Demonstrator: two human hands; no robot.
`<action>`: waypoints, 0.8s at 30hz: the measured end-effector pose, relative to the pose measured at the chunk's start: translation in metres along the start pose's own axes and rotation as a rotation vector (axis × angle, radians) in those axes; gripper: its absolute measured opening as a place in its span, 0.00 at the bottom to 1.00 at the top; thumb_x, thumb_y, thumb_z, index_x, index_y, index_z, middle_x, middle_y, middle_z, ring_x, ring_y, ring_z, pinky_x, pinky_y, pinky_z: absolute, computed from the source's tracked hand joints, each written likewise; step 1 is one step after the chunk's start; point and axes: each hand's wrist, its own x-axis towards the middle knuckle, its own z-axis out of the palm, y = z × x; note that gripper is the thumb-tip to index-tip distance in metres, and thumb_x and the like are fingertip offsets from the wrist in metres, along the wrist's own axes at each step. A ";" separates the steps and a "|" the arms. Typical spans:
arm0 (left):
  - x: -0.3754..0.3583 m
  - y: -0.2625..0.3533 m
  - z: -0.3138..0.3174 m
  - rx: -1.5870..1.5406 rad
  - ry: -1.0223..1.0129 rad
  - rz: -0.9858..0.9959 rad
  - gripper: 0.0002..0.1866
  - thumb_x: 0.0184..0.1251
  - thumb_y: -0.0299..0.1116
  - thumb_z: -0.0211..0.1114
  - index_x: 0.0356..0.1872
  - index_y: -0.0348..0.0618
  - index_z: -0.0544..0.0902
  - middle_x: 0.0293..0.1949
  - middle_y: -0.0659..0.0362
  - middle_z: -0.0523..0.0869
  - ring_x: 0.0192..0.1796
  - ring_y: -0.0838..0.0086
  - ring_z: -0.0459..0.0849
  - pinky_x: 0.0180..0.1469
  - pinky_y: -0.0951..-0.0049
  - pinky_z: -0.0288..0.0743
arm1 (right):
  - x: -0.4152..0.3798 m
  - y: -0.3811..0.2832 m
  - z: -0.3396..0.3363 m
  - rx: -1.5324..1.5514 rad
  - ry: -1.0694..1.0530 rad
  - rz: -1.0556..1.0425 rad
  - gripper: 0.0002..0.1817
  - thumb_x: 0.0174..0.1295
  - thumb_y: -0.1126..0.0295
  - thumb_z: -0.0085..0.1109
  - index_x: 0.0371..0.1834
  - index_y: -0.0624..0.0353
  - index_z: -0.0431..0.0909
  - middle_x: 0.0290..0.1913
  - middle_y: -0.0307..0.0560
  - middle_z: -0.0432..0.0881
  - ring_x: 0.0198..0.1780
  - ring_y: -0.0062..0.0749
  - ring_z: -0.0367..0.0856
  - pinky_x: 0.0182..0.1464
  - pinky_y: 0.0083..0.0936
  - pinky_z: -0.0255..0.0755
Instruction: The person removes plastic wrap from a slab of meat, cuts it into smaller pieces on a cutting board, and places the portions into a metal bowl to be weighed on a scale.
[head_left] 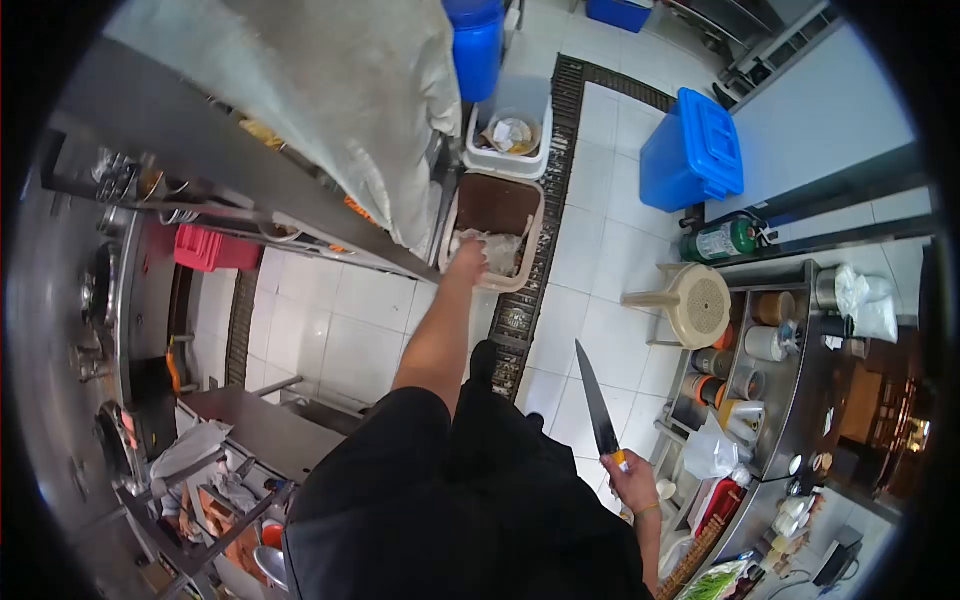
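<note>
My right hand (pixel 634 482) is closed around the yellow handle of a long kitchen knife (pixel 597 405). Its broad blade points forward, above the tiled floor. My left arm stretches forward, and my left hand (pixel 470 260) is over the near side of an open waste bin (pixel 535 240) with a pale rim and brown inside. Crumpled whitish plastic (pixel 503 248) lies in the bin, right by the left fingertips. Those fingers are too small and blended with the plastic to show whether they grip it.
A white tub (pixel 545 165) stands beyond the bin. A drain grate (pixel 514 335) runs beside them. To the right are a blue lidded bin (pixel 690 150), a beige stool (pixel 700 305), a green gas cylinder (pixel 722 241) and a metal counter with shelves (pixel 790 400). A cloth-covered counter (pixel 330 100) stands left.
</note>
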 end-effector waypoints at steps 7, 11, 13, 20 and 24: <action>-0.128 -0.119 -0.065 0.031 -0.219 0.260 0.19 0.76 0.36 0.64 0.65 0.49 0.81 0.56 0.59 0.86 0.55 0.66 0.85 0.56 0.60 0.82 | 0.018 -0.002 0.002 -0.089 -0.067 -0.100 0.21 0.71 0.51 0.72 0.38 0.61 0.85 0.19 0.43 0.81 0.18 0.26 0.80 0.24 0.30 0.74; -0.258 -0.180 -0.088 0.017 -0.078 0.209 0.16 0.73 0.36 0.73 0.57 0.44 0.85 0.43 0.60 0.87 0.44 0.74 0.85 0.45 0.69 0.81 | 0.053 0.020 -0.002 -0.155 -0.198 -0.277 0.18 0.72 0.54 0.71 0.36 0.59 0.84 0.18 0.37 0.77 0.17 0.22 0.75 0.22 0.28 0.69; -0.325 -0.209 -0.095 0.204 0.078 0.315 0.15 0.75 0.38 0.72 0.55 0.43 0.86 0.42 0.61 0.87 0.43 0.76 0.83 0.44 0.69 0.81 | 0.075 0.028 -0.003 -0.181 -0.301 -0.401 0.20 0.73 0.54 0.71 0.34 0.60 0.80 0.17 0.35 0.75 0.17 0.21 0.73 0.21 0.27 0.67; -0.545 -0.347 -0.174 0.293 0.683 0.403 0.17 0.72 0.40 0.70 0.55 0.41 0.88 0.47 0.51 0.93 0.53 0.64 0.91 0.58 0.65 0.83 | 0.050 0.011 0.030 -0.427 -0.510 -0.644 0.19 0.74 0.54 0.70 0.33 0.59 0.79 0.17 0.35 0.75 0.17 0.20 0.73 0.20 0.26 0.68; -0.672 -0.442 -0.247 0.342 1.211 0.336 0.10 0.72 0.36 0.63 0.43 0.45 0.90 0.41 0.50 0.93 0.46 0.51 0.92 0.49 0.56 0.85 | -0.025 0.022 0.060 -0.544 -0.637 -0.780 0.19 0.74 0.55 0.70 0.33 0.58 0.79 0.18 0.36 0.76 0.18 0.19 0.74 0.21 0.25 0.69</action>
